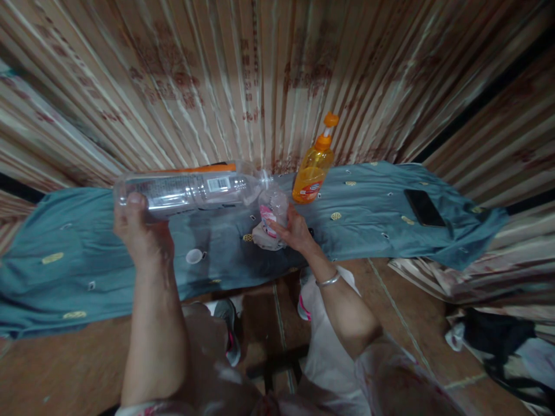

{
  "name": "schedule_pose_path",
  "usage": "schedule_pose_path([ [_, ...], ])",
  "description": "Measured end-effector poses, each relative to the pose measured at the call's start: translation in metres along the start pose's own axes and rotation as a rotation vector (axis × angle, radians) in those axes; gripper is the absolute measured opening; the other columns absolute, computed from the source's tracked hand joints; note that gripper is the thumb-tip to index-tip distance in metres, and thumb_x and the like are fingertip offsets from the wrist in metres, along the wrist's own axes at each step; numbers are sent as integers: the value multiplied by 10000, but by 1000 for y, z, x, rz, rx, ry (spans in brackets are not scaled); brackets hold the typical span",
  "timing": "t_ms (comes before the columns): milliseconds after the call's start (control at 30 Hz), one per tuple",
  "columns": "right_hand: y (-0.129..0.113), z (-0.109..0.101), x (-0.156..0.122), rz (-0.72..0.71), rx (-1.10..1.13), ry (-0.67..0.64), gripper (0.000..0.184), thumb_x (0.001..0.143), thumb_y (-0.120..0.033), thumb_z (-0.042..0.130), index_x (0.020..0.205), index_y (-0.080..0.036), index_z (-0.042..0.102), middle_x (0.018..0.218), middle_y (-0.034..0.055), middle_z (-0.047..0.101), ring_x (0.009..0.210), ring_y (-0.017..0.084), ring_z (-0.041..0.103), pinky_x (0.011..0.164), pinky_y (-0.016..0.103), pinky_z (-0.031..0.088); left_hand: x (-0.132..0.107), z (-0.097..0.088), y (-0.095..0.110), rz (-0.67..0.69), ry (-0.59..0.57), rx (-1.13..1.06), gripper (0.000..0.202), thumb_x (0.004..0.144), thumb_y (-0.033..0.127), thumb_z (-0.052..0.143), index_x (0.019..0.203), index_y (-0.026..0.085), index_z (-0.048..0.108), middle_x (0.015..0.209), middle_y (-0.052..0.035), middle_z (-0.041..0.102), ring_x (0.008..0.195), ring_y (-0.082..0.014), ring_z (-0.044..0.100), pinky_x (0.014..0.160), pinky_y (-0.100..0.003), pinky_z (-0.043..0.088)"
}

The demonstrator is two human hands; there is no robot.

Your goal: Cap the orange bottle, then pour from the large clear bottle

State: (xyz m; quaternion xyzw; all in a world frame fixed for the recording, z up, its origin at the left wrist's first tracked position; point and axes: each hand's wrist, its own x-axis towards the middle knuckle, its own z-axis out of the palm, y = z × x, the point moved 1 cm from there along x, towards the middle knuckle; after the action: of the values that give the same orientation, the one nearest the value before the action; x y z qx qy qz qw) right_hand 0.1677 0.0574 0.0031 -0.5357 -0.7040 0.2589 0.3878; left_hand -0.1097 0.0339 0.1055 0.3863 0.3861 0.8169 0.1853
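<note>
— Holding what, exactly, in the left hand (141,234)?
— A clear bottle (191,190). The fingers and thumb close round its base end, and it lies nearly level above the table, with its neck pointing to the right

— And the neck meets what?
— The top of a small container (272,215), clear with a pink label. The mouth of the bottle is at its rim, though blur hides whether the two touch

— Is the right hand (295,231) on that?
— Yes. Its fingers curl round the right side of the small container, shut on it, and steady it upright. The container stands on the blue cloth (87,248), near the middle of the front edge. A bracelet (328,280) sits on that wrist

— What lies close by?
— A white cap (194,256) lies on the cloth below the bottle, between the two hands and apart from both. An orange bottle (313,170) with a pump top stands just behind the right hand, leaning a little

— Further out?
— A phone (424,208) lies flat on the cloth, well to the right, and a striped wall (260,69) rises behind it all
</note>
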Motion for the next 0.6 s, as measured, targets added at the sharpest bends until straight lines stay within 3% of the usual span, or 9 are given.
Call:
schedule_pose_path([
  [233,1,-1,0,-15,11,1,699,844,-523,717,1397,-147,513,1080,153,776,991,326,748,860,449,594,1,-1,-2,16,-27,67,438,620,537,734,912,212,706,920,-13,623,957,-192,616,943,-365,533],
  [600,3,1,0,-23,7,16,683,839,-532,715,1362,-130,537,1066,157,772,986,322,742,861,446,589,2,-4,-5,13,-18,10,314,630,430,732,843,209,665,887,-19,606,884,-174,608,887,-352,539],
])
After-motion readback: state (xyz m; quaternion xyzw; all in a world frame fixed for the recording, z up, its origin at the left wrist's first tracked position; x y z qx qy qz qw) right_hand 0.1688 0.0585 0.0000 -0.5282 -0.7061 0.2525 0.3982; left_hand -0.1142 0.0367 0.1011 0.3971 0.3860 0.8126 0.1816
